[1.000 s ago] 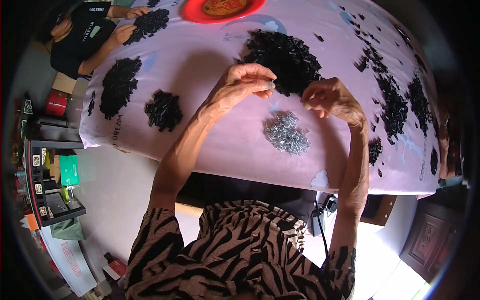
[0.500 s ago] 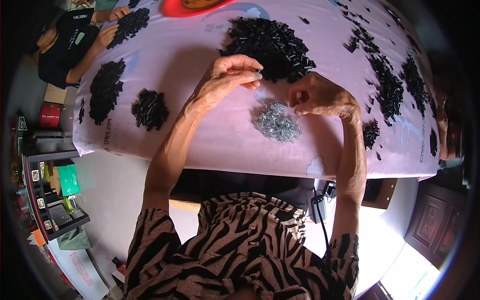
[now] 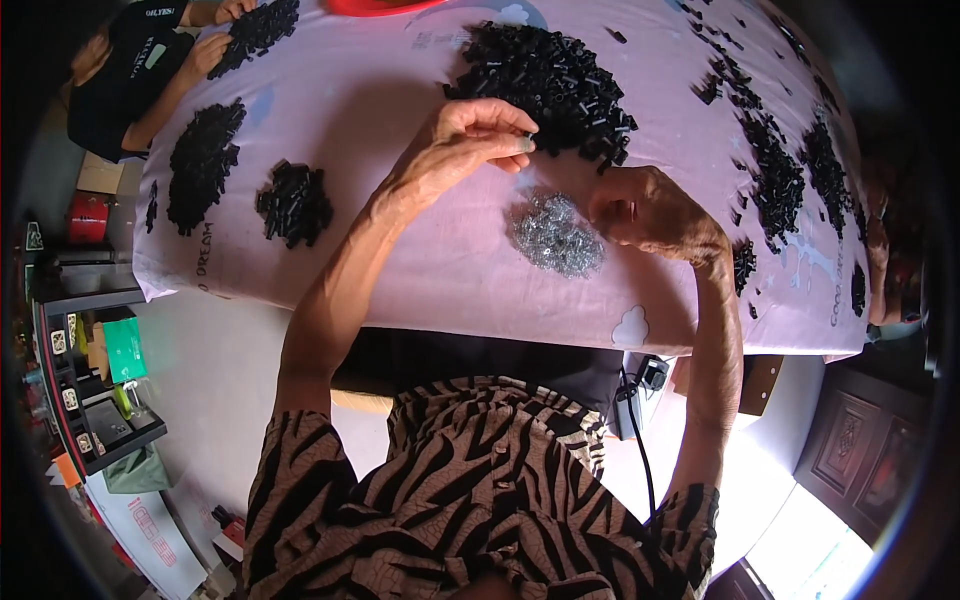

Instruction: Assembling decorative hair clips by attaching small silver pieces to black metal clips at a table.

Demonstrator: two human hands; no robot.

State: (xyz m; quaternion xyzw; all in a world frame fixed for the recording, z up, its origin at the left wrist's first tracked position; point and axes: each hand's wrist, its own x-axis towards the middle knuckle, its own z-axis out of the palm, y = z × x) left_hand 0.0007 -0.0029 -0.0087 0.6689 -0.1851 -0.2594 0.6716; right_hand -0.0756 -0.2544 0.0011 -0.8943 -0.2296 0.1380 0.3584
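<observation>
Over the near edge of a large pile of small black tubular pieces (image 3: 545, 80), my left hand (image 3: 475, 145) is closed in a pinch. A tiny dark piece (image 3: 532, 140) shows at its fingertips, mostly covered by them. My right hand (image 3: 655, 212) is curled closed beside a heap of small clear, shiny pieces (image 3: 558, 238), at its right edge. Whatever its fingers hold, if anything, is hidden. Both heaps lie on a pink cloth (image 3: 440, 280) that covers the table.
Smaller black piles lie at the left (image 3: 293, 203) and along the right side (image 3: 775, 180). A red tray (image 3: 385, 6) stands at the far edge of view. Another person's hand (image 3: 208, 52) works at a black pile (image 3: 258, 35) at the far left. A black cable (image 3: 640, 440) hangs below the table.
My right hand has shifted a little to the right, its fingers curled closer together. My left hand keeps its pinch, slightly farther right. The whole view has tilted a little.
</observation>
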